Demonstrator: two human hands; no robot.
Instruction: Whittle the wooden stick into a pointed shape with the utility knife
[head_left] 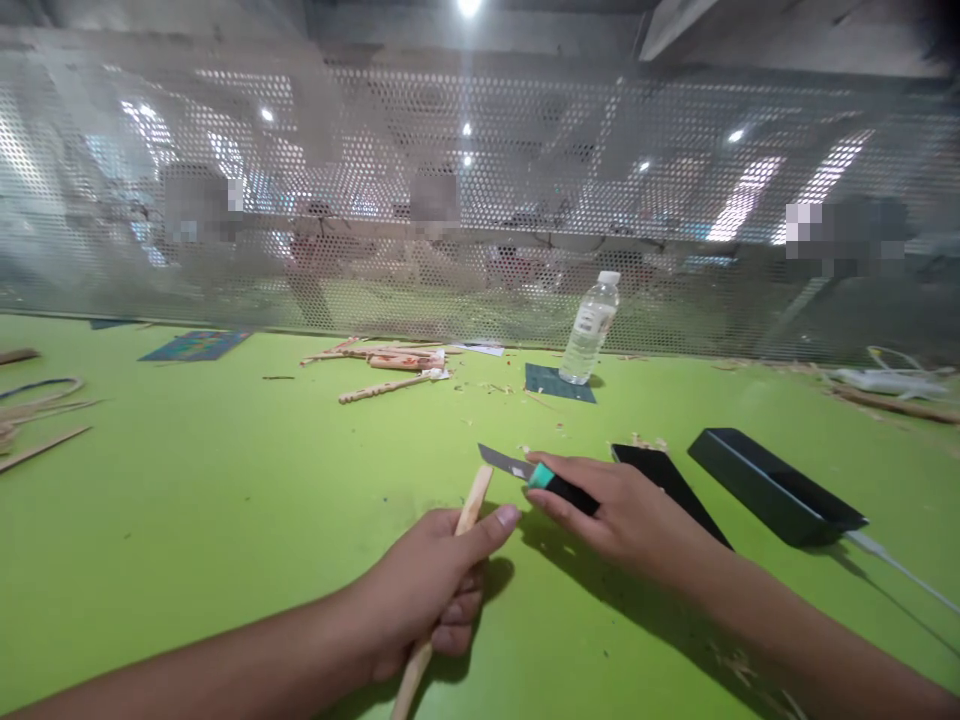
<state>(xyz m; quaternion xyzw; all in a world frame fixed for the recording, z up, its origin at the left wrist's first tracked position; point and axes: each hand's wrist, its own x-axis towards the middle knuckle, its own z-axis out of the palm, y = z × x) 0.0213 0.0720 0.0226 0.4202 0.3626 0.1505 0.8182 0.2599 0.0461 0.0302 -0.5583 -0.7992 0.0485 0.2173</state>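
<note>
- Wooden stick [473, 503]: in the left hand [439, 580], near end of the green table [225, 510]. Top end points to 1 o'clock, bottom runs out of frame.
- Left grip: closed around the stick, fingers wrapped, thumb lying across it toward 2 o'clock.
- Knife [541, 478]: black handle, teal collar, bare blade pointing to 10 o'clock. Blade sits right at the stick's top end; can't tell if touching.
- Right hand [634, 510]: clamped on the knife handle, thumb on the near side, index finger on the far side.
- From stick tip, 3 o'clock: dark flat slab [675, 480], partly hidden by the right hand; past it a black box [776, 487] with a white cable [904, 572].
- 1 o'clock: clear bottle [589, 335], white cap, upright on a dark card [541, 381].
- 11 o'clock: notched stick [386, 388], pile of wood pieces [405, 361] just behind.
- 10 o'clock: patterned sheet [196, 346].
- 12 o'clock, far edge: perforated screen [480, 200].
</note>
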